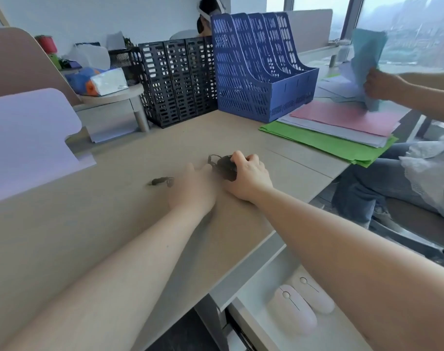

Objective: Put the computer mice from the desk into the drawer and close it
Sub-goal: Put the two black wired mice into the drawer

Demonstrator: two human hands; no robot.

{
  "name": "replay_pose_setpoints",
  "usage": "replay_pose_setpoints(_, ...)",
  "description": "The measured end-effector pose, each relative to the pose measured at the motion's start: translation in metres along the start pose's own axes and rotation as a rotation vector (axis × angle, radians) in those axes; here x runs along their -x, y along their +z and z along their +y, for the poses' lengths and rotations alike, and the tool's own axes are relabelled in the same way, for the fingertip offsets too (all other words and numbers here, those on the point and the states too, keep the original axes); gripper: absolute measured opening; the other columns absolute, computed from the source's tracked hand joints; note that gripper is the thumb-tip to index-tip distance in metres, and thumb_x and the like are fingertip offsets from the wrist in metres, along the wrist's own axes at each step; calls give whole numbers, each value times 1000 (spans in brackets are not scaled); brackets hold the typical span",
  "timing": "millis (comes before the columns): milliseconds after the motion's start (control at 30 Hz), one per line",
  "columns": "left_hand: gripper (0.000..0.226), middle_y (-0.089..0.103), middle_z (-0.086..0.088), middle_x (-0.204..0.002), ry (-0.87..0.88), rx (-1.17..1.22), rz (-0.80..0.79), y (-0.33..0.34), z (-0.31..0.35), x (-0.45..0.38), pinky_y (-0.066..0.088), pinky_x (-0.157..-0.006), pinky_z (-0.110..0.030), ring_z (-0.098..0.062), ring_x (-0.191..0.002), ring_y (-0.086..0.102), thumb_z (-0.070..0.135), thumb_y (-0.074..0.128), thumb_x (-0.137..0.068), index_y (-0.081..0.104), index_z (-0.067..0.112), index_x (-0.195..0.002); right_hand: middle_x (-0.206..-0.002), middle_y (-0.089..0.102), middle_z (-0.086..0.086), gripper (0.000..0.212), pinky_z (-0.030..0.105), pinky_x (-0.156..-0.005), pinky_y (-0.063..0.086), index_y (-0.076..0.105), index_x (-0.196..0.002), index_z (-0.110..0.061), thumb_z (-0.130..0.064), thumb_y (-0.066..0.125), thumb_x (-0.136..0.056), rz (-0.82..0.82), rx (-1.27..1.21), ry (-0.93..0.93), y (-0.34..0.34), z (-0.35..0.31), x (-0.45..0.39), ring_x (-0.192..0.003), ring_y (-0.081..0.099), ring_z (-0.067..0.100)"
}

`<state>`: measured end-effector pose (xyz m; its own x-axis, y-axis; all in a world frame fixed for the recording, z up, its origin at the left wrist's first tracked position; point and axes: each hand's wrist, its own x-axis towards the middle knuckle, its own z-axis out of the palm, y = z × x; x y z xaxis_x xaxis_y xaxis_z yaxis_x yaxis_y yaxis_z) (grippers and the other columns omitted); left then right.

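A black wired mouse (226,167) lies on the beige desk (89,224) with its cord bunched at its far side. My right hand (248,177) is closed around the mouse from the right. My left hand (194,190) rests flat and open on the desk just left of it. The cord's black plug end (161,181) lies further left. Below the desk edge at the lower right, the white drawer (256,282) stands open with two pale pink mice (293,309) (314,295) side by side inside.
A black file rack (177,79) and a blue file rack (256,67) stand at the back of the desk. Green, white and pink folders (342,127) lie at the right, where another person's hand (377,84) holds a teal sheet. A lilac divider (26,138) rises at left.
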<state>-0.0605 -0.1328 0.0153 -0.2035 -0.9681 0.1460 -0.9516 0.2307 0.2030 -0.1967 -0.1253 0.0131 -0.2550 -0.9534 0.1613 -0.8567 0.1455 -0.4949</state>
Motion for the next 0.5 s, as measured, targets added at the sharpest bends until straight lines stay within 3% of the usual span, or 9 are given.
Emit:
replay_pose_setpoints(167,43,43,-8,-128,59,-3,5,-5,10,28,44,-77,-39,-36,-107,55,20,52,-91,45,30,-133,-115,44,16,46,44,-86,44,41,-111,-22,-37,65,-74,-34,-9,71,-11,-7,17,-106,48,40)
replay_pose_setpoints(367,42,43,-4,-132,42,18,-12,-13,19,72,45,-78,-39,-34,-111,54,20,51,-91,46,32,-131,-124,41,16,50,44,-92,46,45,-128,-32,-37,60,-80,-87,47,120,-32,7,51,-115,44,39)
replay_pose_setpoints(500,46,42,-3,-134,33,23,-22,-19,23,97,45,-80,-38,-33,-112,54,22,52,-91,44,35,-133,-121,44,17,42,47,-87,40,40,-118,-25,-36,60,-82,-72,86,145,-31,5,67,-112,44,38)
